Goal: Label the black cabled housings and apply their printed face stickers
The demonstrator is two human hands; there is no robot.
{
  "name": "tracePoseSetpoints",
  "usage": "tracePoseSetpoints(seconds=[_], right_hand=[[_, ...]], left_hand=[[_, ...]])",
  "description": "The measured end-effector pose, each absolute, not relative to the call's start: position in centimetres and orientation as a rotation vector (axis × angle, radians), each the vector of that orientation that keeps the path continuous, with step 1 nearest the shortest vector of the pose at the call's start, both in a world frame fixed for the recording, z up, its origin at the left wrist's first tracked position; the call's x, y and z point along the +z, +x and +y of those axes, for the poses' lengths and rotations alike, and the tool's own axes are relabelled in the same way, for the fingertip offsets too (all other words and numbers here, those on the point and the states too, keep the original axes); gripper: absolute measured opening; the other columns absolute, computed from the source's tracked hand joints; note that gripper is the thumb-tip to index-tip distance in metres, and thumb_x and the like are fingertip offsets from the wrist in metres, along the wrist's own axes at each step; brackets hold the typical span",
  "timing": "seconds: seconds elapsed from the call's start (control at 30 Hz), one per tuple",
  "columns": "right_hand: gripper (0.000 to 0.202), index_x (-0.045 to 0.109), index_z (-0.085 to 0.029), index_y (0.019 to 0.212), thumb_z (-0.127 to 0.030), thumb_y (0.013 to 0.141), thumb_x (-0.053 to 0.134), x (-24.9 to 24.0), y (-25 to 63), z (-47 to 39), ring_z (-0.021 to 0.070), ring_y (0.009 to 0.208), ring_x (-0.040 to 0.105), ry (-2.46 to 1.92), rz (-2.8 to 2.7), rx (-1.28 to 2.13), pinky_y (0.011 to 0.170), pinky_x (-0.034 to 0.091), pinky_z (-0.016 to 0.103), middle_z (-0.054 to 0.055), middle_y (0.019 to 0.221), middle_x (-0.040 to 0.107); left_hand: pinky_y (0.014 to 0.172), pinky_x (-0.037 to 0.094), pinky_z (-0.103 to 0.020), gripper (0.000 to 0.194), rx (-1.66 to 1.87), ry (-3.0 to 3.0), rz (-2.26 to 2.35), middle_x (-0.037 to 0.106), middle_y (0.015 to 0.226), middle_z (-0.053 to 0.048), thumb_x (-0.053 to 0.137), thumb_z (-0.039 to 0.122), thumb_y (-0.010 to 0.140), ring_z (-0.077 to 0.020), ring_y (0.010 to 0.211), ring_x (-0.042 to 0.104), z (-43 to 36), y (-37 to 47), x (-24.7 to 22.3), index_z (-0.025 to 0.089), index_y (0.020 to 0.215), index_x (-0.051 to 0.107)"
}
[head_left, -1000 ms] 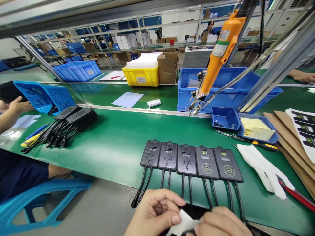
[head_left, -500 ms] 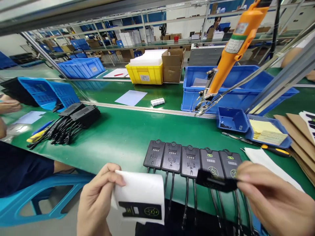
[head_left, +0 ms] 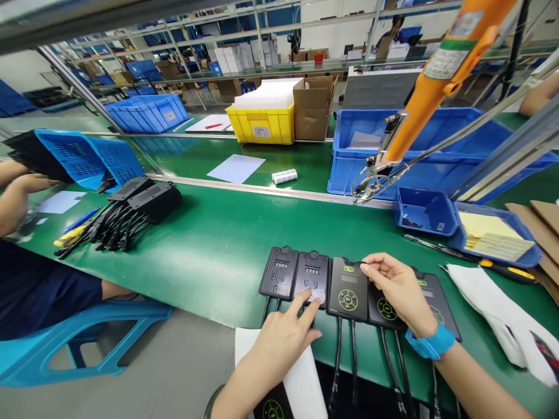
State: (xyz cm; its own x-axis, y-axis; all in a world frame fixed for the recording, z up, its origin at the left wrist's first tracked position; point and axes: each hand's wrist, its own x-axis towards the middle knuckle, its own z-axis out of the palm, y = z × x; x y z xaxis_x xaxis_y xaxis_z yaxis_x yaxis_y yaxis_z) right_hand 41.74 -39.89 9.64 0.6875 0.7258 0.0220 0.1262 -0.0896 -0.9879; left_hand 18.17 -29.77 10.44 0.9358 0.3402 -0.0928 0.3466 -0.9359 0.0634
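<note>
Several black controller boxes with cables stand in a row on the green bench. The middle box [head_left: 348, 291] carries a black label with a green ring, and my right hand [head_left: 395, 288] pinches at its upper right corner. The two left boxes show bare digit displays; my left hand [head_left: 290, 331] has its fingers spread, with fingertips on the lower part of the second box [head_left: 311, 273]. Beneath my left forearm lies a white backing sheet [head_left: 305, 381] with a black label. Labelled boxes to the right are partly hidden behind my right hand.
An orange electric screwdriver [head_left: 441, 75] hangs at the right before large blue bins [head_left: 362, 169]. Small blue trays [head_left: 425, 212] and a yellow-black screwdriver [head_left: 509, 270] are at the right. Black adapters [head_left: 152, 201] lie left. Another person's hands are at the far left.
The label from my right hand now lies on the middle box. My left hand has let go of the backing sheet and moved right onto the second box.
</note>
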Motion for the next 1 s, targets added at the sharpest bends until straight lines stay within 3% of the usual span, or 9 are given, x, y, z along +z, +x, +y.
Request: tracePoseSetpoints(seconds=[0.1, 0.3, 0.83, 1.0], right_hand=[[0.038, 0.068, -0.018, 0.086, -0.052, 0.075, 0.079, 9.4, 41.8, -39.8, 0.0108, 0.057, 0.048, -1.620, -0.714, 0.575, 0.048, 0.036, 0.022, 0.001, 0.069, 0.061], [0.037, 0.068, -0.018, 0.087, -0.052, 0.074, 0.079, 9.4, 41.9, -39.8, 0.0091, 0.054, 0.045, -1.645, -0.730, 0.583, 0.046, 0.034, 0.021, 0.001, 0.068, 0.061], [0.040, 0.068, -0.017, 0.093, -0.052, 0.075, 0.076, 9.3, 42.3, -39.8, 0.0123, 0.058, 0.050, -1.715, -0.804, 0.594, 0.046, 0.037, 0.023, 0.003, 0.072, 0.062], [0.037, 0.067, -0.018, 0.092, -0.050, 0.076, 0.075, 8.6, 42.6, -39.8, 0.0145, 0.064, 0.054, -1.754, -0.834, 0.573, 0.056, 0.044, 0.026, 0.002, 0.072, 0.060]], left_hand=[[0.050, 0.059, -0.034, 0.053, -0.190, 3.097, 0.540, 0.049, 0.149, -0.012, 0.062, 0.032, 0.094, -0.0170, 0.056, 0.068, -30.6, 18.5, 10.0, 0.026, 0.144, 0.047], [0.041, 0.055, -0.032, 0.054, -0.063, 3.158, 0.525, 0.052, 0.145, -0.014, 0.066, 0.032, 0.091, -0.0141, 0.045, 0.062, -31.3, 18.1, 9.3, 0.027, 0.143, 0.051], [0.037, 0.050, -0.028, 0.052, 0.126, 3.196, 0.514, 0.058, 0.137, -0.021, 0.070, 0.033, 0.088, -0.0126, 0.039, 0.058, -31.6, 18.3, 8.5, 0.036, 0.138, 0.055], [0.035, 0.048, -0.028, 0.053, 0.170, 3.194, 0.509, 0.060, 0.135, -0.021, 0.073, 0.032, 0.086, -0.0118, 0.037, 0.056, -31.8, 18.2, 8.8, 0.035, 0.136, 0.057]])
